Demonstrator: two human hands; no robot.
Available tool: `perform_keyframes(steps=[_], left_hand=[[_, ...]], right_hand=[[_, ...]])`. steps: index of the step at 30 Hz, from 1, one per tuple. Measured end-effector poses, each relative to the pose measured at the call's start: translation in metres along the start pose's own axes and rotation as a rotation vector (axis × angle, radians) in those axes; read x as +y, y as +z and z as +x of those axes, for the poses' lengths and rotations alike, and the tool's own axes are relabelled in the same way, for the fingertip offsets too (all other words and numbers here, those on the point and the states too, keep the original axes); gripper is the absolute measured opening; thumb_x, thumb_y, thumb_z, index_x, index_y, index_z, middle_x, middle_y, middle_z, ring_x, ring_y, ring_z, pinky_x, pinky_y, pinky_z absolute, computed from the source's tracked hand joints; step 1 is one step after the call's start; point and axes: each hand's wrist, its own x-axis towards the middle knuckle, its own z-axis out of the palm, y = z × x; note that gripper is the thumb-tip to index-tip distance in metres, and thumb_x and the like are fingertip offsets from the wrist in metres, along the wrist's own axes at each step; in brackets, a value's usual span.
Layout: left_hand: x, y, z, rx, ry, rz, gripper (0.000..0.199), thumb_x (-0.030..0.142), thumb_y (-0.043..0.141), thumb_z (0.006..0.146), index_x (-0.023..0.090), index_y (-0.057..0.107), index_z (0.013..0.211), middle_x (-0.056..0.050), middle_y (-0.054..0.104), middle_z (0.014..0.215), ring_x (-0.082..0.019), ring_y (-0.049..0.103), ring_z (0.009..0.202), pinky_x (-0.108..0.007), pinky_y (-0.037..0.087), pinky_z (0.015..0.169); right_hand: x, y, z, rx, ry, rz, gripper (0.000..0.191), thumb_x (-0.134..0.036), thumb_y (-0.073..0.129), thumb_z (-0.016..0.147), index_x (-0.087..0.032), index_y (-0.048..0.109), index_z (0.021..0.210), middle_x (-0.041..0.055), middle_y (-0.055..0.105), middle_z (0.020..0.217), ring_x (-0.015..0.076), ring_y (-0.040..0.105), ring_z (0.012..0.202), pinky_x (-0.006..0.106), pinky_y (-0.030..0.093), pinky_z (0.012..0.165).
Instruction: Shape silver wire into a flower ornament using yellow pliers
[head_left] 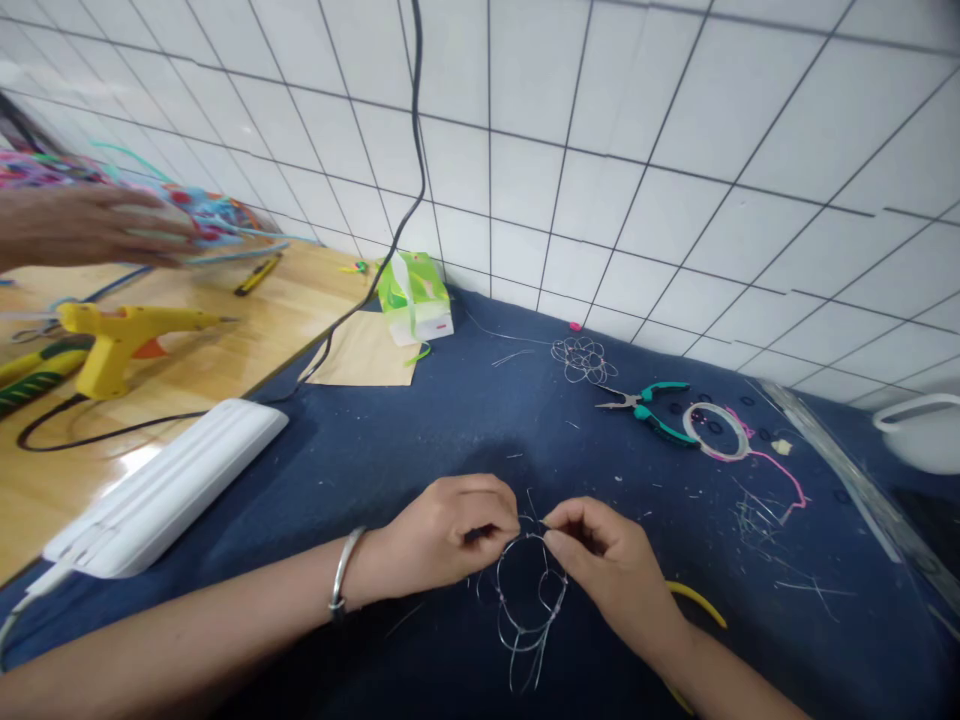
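The wire ring is thin, silvery and roughly circular, with slender loops at its sides and lower edge. Location: between left hand and right hand, both with fingers pinched on its upper strands.

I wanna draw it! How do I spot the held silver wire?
Over the dark blue tabletop, find the bare left hand and right hand. They pinch the round, looped silver wire, unlike the silver wire cluster near the white wall.
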Motion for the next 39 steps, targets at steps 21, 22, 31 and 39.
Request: perform_keyframes(steps=[21, 22, 31, 39], left_hand=[[-0.006, 0.007, 0.0, -0.043, -0.324, -0.358, 0.011, 0.005, 0.053, 0.073, 0.013, 0.061, 0.072, -0.003, 0.061, 0.076, -0.009, 0.057, 0.066, -0.021, 0.048, 0.061], [-0.006, 0.007, 0.0, -0.045, -0.336, -0.357, 0.011, 0.005, 0.053, 0.073, 0.013, 0.061, 0.071, -0.003, 0.061, 0.077, -0.009, 0.057, 0.067, -0.021, 0.048, 0.061], [-0.009, 0.004, 0.0, -0.062, -0.345, -0.356, 0.01, 0.006, 0.053, 0.072, 0.013, 0.06, 0.069, -0.002, 0.061, 0.075, -0.01, 0.059, 0.067, -0.02, 0.048, 0.061], [-0.015, 0.003, -0.001, -0.14, -0.431, -0.409, 0.006, 0.012, 0.053, 0.075, 0.014, 0.059, 0.072, -0.002, 0.06, 0.076, -0.009, 0.056, 0.067, -0.02, 0.045, 0.059]], right_hand=[[0.012, -0.005, 0.009, -0.167, 0.17, 0.345, 0.017, -0.02, 0.052, 0.078, -0.019, 0.055, 0.095, -0.0041, 0.053, 0.07, 0.0068, 0.049, 0.057, 0.023, 0.043, 0.058], [0.011, -0.005, 0.009, -0.164, 0.157, 0.296, 0.017, -0.02, 0.052, 0.079, -0.02, 0.055, 0.095, -0.0042, 0.052, 0.07, 0.0072, 0.049, 0.058, 0.023, 0.043, 0.058], [0.006, -0.002, 0.008, -0.175, 0.137, -0.009, 0.016, -0.027, 0.046, 0.084, -0.019, 0.058, 0.089, -0.0039, 0.052, 0.061, 0.0078, 0.049, 0.053, 0.02, 0.04, 0.051], [0.005, 0.0, 0.007, -0.155, 0.07, -0.115, 0.02, -0.027, 0.044, 0.086, -0.019, 0.06, 0.077, -0.0036, 0.054, 0.059, 0.0085, 0.051, 0.056, 0.02, 0.039, 0.055]])
